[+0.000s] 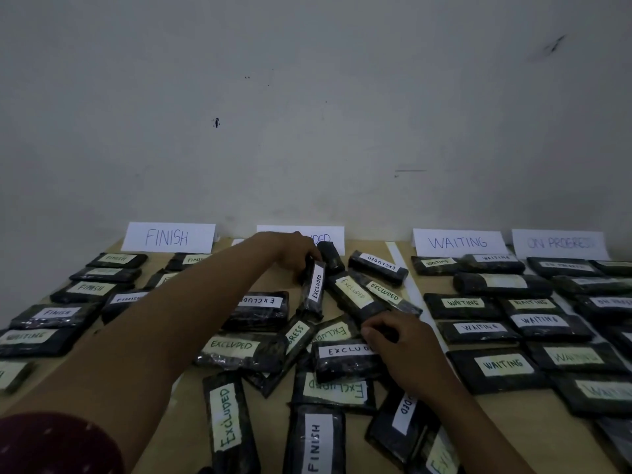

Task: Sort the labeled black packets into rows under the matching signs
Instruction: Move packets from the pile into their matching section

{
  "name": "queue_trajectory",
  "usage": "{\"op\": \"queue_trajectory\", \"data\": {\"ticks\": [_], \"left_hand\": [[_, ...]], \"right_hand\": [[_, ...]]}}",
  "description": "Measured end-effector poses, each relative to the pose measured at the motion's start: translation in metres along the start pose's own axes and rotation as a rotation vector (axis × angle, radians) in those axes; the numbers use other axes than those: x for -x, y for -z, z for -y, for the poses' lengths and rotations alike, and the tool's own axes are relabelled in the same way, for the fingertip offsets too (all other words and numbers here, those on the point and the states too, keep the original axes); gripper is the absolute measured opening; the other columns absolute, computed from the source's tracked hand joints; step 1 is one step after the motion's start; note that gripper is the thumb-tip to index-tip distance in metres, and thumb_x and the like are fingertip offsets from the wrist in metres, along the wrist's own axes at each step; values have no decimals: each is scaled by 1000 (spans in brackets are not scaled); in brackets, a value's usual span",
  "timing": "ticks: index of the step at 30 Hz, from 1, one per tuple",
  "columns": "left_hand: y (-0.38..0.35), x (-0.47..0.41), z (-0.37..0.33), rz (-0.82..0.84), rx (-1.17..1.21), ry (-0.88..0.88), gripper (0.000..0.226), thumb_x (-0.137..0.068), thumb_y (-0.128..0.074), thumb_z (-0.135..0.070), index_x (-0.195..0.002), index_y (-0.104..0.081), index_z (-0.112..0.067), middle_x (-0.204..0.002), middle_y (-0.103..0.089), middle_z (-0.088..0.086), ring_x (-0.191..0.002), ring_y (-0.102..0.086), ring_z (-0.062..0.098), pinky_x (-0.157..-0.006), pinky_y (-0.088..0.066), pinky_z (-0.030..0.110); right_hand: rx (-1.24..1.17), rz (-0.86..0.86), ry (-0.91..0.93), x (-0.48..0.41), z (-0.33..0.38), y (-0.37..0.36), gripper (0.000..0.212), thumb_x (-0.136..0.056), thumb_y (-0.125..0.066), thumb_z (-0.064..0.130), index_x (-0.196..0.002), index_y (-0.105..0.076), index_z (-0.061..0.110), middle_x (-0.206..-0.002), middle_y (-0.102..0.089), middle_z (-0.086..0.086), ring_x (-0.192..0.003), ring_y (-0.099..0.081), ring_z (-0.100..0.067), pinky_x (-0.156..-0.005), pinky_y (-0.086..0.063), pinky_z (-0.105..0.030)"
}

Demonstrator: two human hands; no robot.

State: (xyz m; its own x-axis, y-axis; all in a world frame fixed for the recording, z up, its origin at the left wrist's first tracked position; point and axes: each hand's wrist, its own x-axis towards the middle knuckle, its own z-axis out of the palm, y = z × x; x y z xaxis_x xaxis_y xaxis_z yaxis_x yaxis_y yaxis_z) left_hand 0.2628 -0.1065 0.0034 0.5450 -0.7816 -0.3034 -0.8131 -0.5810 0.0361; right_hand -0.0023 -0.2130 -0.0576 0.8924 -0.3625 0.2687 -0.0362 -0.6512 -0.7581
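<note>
Your left sleeve [51, 446], dark red with pale flecks, fills the near left corner, and from it the bare forearm runs across the table [184, 398] to the far middle. Packets under the FINISH sign [167, 237], the WAITING sign [458, 241] and the ON PROGRESS sign [561, 242] lie in fairly even rows, while the middle column below the half-hidden EXCLUDED sign [333, 234] is a loose heap. You are, by my judgement, straightening that heap. Your left hand [294, 254] is curled round the far end of a white-labelled EXCLUDED packet [314, 285], which seems raised at that end, just below its sign. Your right hand [400, 340] has its fingers bent onto the near end of a yellow-labelled EXCLUDED packet [355, 295] lying aslant between the two hands, and appears to pinch it. The next move calls for laying both flat and square without nudging neighbours. Two strays wait: a FINISH packet [314, 443] near you in the heap, and a WAITING packet [30, 336] in the left column
</note>
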Motion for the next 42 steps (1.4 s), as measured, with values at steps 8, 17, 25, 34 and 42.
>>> {"op": "queue_trajectory", "data": {"ticks": [8,17,25,34,42], "left_hand": [[-5,-5,11,-176,150,-81,61,-77,-71,-8,-133,-55,-28,-132,-54,2,-118,-49,23,-96,-43,34],[5,7,5,-436,1055,-153,43,-90,-65,-14,-131,-53,-9,-130,-60,2,-117,-56,11,-93,-42,20],[10,29,-17,-394,1947,-238,34,-94,-29,-12,-113,-55,0,-100,-68,21,-92,-67,36,-80,-56,44],[9,51,-2,-272,1868,-29,28,-82,-27,-5,-94,-53,-5,-91,-59,21,-83,-68,39,-73,-56,45],[3,65,8,-374,1441,128,22,-83,-59,4,-91,-59,-16,-90,-67,11,-70,-64,26,-56,-54,31]], "right_hand": [[-82,8,-25,-1,0,2,11,-89,-64,22,-81,-71,26,-81,-67,16,-80,-58,8,-67,-42,-6],[-74,20,-33,-1,0,2,11,-89,-64,25,-81,-70,29,-83,-68,15,-81,-58,8,-70,-44,-11],[-53,12,-15,0,1,1,13,-88,-64,23,-79,-68,32,-83,-67,17,-82,-57,8,-72,-45,-12],[-61,18,1,1,1,2,16,-88,-65,22,-77,-67,34,-81,-67,17,-84,-57,9,-70,-44,-11],[-68,14,-8,2,3,2,16,-88,-65,22,-78,-66,34,-81,-67,17,-83,-57,9,-70,-44,-13]]}}
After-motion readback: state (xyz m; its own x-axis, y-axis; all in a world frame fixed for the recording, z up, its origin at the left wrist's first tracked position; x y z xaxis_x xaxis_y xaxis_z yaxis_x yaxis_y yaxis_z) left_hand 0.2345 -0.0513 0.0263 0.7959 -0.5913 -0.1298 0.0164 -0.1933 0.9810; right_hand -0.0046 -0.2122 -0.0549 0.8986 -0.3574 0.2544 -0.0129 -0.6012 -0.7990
